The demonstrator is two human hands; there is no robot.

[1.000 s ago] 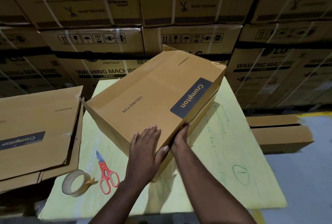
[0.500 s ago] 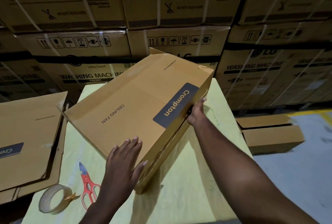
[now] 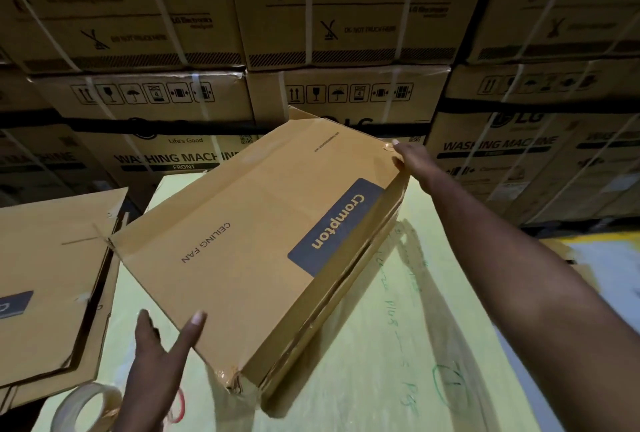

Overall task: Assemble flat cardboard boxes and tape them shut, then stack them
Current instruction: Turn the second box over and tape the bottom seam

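- Crompton box dead centre, tilted over the yellow table
- Right hand out at 1 o'clock, gripping the box's far corner, thumb on top, other fingers hidden behind
- Left hand at 7 o'clock, fingers spread wide, one fingertip touching the near edge
- Tape roll down at 8 o'clock, flat cartons at 9

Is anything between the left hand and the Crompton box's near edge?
Nothing visible. The left hand is open beside the near edge of the box, thumb tip at the cardboard. The tape roll and red scissors lie nearer the person, not between. The right hand holds the far corner.
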